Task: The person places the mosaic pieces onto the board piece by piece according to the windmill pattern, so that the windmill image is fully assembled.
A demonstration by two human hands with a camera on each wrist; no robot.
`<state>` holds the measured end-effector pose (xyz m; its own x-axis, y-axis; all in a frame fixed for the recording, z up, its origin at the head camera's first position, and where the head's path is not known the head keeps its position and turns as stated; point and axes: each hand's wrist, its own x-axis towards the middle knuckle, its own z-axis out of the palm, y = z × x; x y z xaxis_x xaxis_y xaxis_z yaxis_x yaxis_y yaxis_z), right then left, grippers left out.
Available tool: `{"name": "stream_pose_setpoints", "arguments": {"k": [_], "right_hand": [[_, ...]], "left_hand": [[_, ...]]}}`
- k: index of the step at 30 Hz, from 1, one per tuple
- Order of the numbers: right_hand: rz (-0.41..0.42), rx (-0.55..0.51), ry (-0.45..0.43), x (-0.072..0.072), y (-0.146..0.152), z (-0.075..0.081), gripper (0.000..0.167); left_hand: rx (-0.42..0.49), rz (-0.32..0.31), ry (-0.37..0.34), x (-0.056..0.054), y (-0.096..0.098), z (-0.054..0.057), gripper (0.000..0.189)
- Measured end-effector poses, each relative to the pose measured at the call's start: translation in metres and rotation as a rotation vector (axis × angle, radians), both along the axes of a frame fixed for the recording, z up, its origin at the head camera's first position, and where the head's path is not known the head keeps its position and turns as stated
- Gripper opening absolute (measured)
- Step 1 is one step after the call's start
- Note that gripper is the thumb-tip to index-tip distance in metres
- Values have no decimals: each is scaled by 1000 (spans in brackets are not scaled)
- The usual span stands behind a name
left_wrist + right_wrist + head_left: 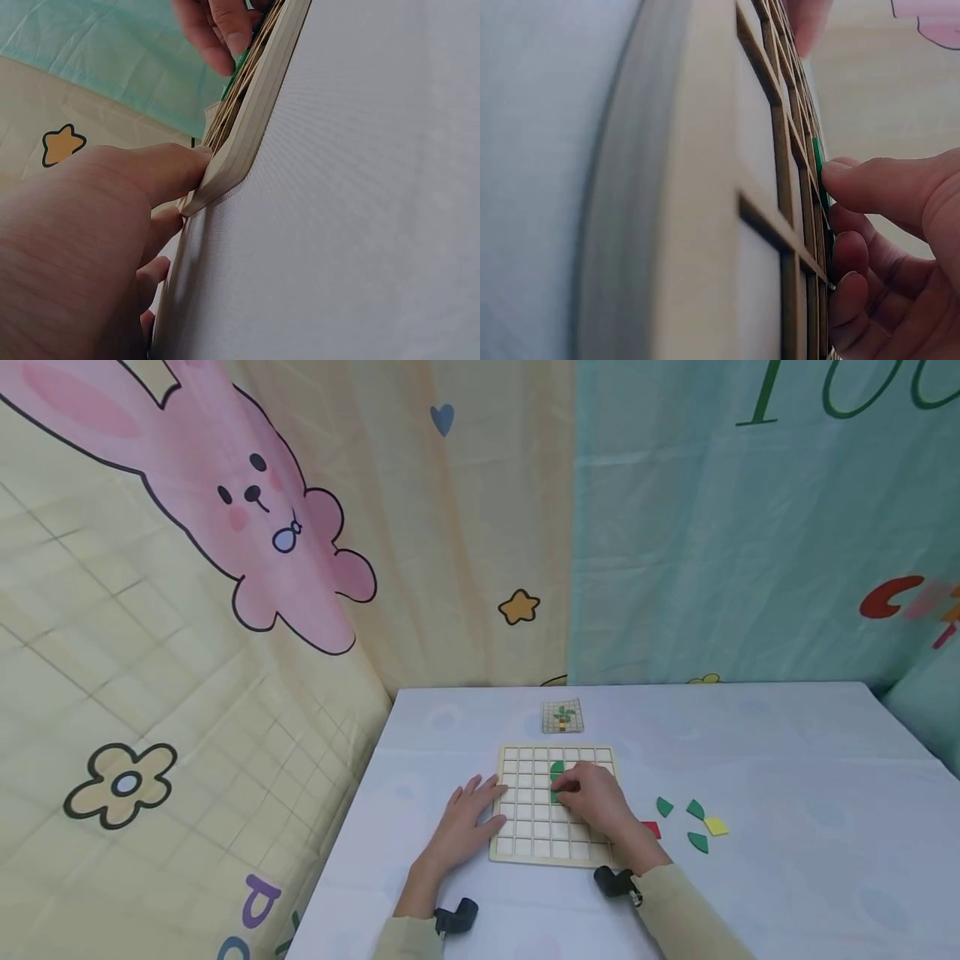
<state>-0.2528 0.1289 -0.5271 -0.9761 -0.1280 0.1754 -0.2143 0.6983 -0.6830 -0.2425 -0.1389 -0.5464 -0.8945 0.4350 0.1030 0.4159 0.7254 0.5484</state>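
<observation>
A pale wooden grid board (522,845) lies on the white table. My left hand (463,822) rests at its left edge with spread fingers; in the left wrist view the thumb (176,166) touches the board's corner. Over the middle of the grid, my right hand (596,797) pinches a small green tile (554,796) low against the cells, its shape partly hidden by the fingers. The same green edge shows beside the thumb (874,184) in the right wrist view. Just above it, another green tile (557,767) with a curved side sits in the grid.
Right of the board lie several loose tiles: green curved-sided ones (697,842), a yellow square (716,826) and a red one (652,830) partly behind the right forearm. A small pattern card (562,717) lies beyond the board. Printed curtains hang behind the table.
</observation>
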Motion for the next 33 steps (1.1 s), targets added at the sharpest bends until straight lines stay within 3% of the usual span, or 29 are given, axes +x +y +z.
{"name": "stream_pose_setpoints", "arguments": {"k": [12, 23, 33], "right_hand": [[-22, -11, -67, 5, 5, 12, 15], [-86, 30, -31, 21, 41, 31, 19], [-173, 72, -53, 32, 72, 34, 23]], "left_hand": [[-3, 8, 2, 0, 1, -1, 53], [8, 5, 8, 1, 0, 0, 53], [17, 0, 11, -1, -1, -4, 52]]}}
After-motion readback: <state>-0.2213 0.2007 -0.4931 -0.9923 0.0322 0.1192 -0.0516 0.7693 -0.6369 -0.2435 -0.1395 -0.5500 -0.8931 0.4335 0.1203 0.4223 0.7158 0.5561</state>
